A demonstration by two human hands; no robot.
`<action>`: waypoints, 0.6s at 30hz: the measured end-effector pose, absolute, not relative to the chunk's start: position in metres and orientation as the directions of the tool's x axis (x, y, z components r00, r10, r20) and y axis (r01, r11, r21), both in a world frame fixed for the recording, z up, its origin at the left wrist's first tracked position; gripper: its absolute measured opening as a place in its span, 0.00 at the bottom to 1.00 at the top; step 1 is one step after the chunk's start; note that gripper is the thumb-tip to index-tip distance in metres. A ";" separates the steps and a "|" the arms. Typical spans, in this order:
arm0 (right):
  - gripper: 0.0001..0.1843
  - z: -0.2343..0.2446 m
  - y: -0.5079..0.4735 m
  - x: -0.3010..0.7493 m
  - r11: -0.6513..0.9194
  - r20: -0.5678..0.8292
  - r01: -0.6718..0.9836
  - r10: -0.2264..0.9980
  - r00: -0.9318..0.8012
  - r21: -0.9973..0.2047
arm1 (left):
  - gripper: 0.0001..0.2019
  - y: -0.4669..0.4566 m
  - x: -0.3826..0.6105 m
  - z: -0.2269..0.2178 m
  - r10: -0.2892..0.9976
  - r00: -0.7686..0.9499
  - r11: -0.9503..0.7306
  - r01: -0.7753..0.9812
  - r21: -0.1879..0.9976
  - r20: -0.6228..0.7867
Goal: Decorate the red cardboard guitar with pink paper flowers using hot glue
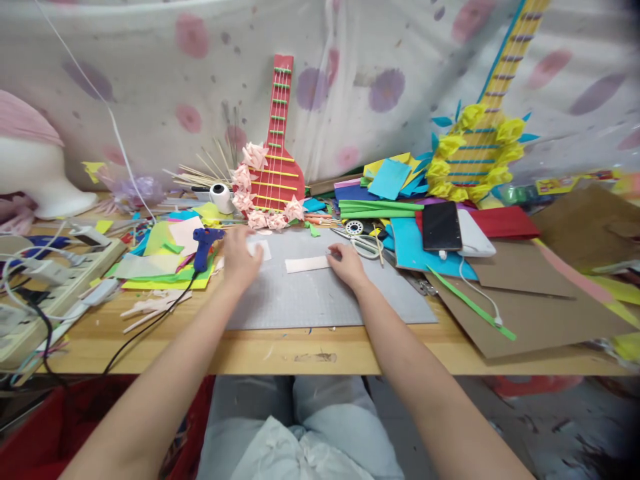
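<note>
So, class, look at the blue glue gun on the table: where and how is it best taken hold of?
Probably around the handle of the glue gun, coming from the near side. The handle points toward the person, while the nozzle points right, toward the left hand. Mind the black cord at the handle's lower end.

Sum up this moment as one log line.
left hand: at small pale piece; right hand: at end of pale strip; grips: unclear; surface: grey mat

Your wooden table (250,353) carries a grey mat (300,300) in front of you, a power strip (65,293) and pale scraps (157,307) left, brown card (540,320) right.
</note>
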State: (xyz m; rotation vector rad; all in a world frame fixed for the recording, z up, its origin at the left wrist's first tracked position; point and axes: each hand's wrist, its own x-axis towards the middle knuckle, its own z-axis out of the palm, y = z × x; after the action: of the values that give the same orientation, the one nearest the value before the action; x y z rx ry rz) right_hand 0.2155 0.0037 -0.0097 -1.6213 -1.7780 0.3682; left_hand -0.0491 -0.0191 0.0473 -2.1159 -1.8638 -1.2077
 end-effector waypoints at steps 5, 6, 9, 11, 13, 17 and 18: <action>0.23 -0.009 -0.006 0.204 0.329 0.321 0.788 0.930 -0.177 -0.520 | 0.16 -0.021 0.009 -0.003 0.897 0.203 -0.362 0.847 0.389 0.392; 0.24 -0.009 -0.007 0.201 0.351 0.317 0.789 0.925 -0.208 -0.505 | 0.17 -0.021 0.010 -0.006 0.900 0.219 -0.367 0.848 0.383 0.378; 0.25 -0.010 -0.010 0.195 0.391 0.307 0.782 0.914 -0.265 -0.486 | 0.15 -0.024 0.004 -0.007 0.904 0.222 -0.366 0.845 0.390 0.366; 0.24 -0.011 -0.012 0.191 0.394 0.305 0.779 0.913 -0.271 -0.487 | 0.12 -0.027 0.002 -0.004 0.903 0.229 -0.374 0.835 0.403 0.362; 0.23 -0.011 -0.013 0.188 0.379 0.306 0.782 0.918 -0.252 -0.494 | 0.09 -0.030 0.002 -0.003 0.898 0.231 -0.388 0.817 0.427 0.374; 0.20 -0.011 -0.015 0.185 0.353 0.329 0.784 0.923 -0.201 -0.511 | 0.04 -0.033 -0.003 0.003 0.823 0.057 -0.405 0.758 0.511 0.566; 0.20 -0.010 -0.016 0.185 0.351 0.340 0.781 0.921 -0.190 -0.516 | 0.05 -0.033 -0.011 0.008 0.771 -0.038 -0.403 0.744 0.533 0.636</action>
State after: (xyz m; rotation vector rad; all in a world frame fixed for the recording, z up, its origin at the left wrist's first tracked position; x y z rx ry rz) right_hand 0.1850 -0.0155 -0.0103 -1.4764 -2.0187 0.3023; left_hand -0.0108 -0.0326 0.0080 -2.1984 -1.7313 -1.4903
